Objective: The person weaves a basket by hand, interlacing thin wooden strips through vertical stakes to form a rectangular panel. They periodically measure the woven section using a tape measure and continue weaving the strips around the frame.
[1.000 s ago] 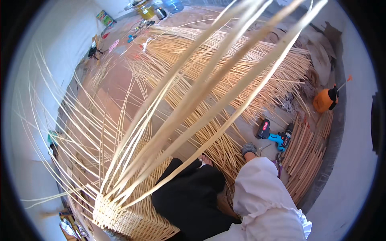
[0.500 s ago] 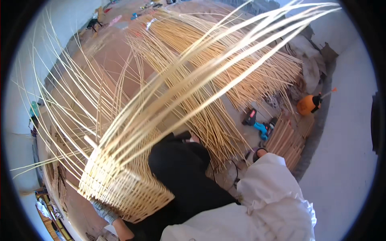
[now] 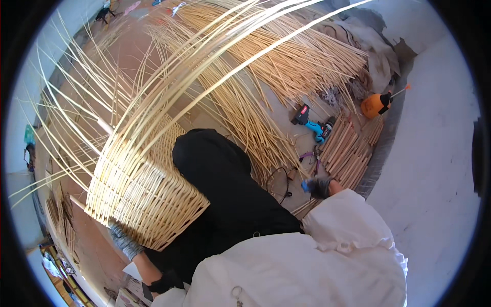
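Observation:
A half-woven wicker basket of pale rods leans against my black-clad leg at the left. Long uncut rods rise from its far rim and arch up to the right. My left hand, in a grey glove, is closed on the basket's lower near edge, with its fingertips partly hidden against the weave. My right hand, in a dark glove with blue at the fingertips, is over the floor right of my leg, apart from the basket. Motion smears its fingers. Purple-handled pliers or cutters lie just beyond it.
Two large piles of peeled rods spread across the floor ahead. A blue-and-black cordless drill lies beside stacked brown sticks. An orange spray bottle stands by the right wall. A dark cable loop lies near my leg.
The basket and its rods now sit lower and farther left in view. My right hand, partly hidden by the sleeve before, shows more fully. The purple-handled tool now lies visible beyond it.

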Tool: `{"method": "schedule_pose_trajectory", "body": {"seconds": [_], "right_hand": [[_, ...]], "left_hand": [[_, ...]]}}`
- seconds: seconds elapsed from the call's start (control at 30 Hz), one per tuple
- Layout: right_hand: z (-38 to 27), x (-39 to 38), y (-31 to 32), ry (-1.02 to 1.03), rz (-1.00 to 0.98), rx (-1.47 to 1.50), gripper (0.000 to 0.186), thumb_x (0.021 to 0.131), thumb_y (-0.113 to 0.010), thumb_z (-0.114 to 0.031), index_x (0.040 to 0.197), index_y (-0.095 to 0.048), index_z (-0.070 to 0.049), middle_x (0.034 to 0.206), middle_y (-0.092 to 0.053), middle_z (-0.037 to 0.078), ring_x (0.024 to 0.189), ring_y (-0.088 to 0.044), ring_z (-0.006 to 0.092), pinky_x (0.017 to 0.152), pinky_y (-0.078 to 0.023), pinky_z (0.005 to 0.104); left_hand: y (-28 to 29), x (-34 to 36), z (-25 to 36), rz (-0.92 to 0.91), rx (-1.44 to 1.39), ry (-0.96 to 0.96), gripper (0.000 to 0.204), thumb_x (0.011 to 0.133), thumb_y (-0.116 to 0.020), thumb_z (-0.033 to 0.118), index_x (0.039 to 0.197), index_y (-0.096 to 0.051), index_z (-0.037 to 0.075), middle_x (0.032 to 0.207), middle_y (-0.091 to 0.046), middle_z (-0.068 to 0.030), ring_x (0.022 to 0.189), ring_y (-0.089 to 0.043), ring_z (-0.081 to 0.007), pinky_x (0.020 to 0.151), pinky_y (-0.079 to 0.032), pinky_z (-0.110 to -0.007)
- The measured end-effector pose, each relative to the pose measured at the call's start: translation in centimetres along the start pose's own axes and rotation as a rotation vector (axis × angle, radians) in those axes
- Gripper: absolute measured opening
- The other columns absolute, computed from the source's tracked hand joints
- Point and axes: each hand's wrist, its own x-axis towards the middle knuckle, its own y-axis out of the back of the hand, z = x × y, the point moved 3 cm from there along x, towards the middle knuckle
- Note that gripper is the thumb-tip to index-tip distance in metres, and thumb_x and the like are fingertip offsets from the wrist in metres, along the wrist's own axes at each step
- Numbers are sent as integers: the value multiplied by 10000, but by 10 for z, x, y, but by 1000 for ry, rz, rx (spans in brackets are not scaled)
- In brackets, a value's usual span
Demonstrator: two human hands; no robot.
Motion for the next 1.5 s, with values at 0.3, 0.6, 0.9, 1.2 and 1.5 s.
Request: {"method": "schedule_pose_trajectory", "body": {"seconds": [0.3, 0.6, 0.9, 1.2, 1.5], "right_hand": [[172, -60, -130, 746, -231, -1215, 339, 676, -688, -163, 967, -566, -41, 781, -598, 45, 711, -568, 171, 644, -468, 275], [387, -135, -204, 1654, -871, -2547, 326, 670, -685, -151, 957, -562, -59, 840, -584, 78, 735, -579, 192, 659, -463, 261], [442, -92, -208, 1729, -1176, -2366, 319, 583, -693, -25, 853, -526, -57, 876, -536, 115, 774, -562, 247, 662, -474, 297], [520, -72, -240, 1231, -1416, -2837, 576, 670, -653, -199, 1159, -395, -37, 969, -488, 191, 854, -521, 321, 746, -440, 380], [442, -100, -459, 1489, -466, -3381, 176, 666, -553, -69, 838, -577, -40, 639, -567, 84, 560, -526, 184, 540, -436, 285]], "left_hand": [[-41, -76, 87, 109, -240, -427, 368, 731, -629, 100, 1068, -510, 12, 943, -573, -99, 874, -527, -153, 796, -419, -269], [-101, -135, 118, -1018, -351, 147, 279, 804, -560, 207, 1013, -554, 22, 806, -598, -56, 736, -566, -132, 650, -464, -248], [-58, -115, 96, -972, -657, 572, 411, 778, -597, 274, 1057, -505, -14, 797, -585, -63, 690, -567, -122, 615, -494, -244], [-28, -65, 111, -518, -460, 46, 209, 696, -664, 91, 863, -588, -9, 783, -596, -82, 706, -569, -141, 640, -459, -259], [43, 107, 80, -114, -222, 243, 251, 717, -663, 243, 791, -617, 8, 630, -582, -42, 486, -519, -120, 459, -443, -237]]}}
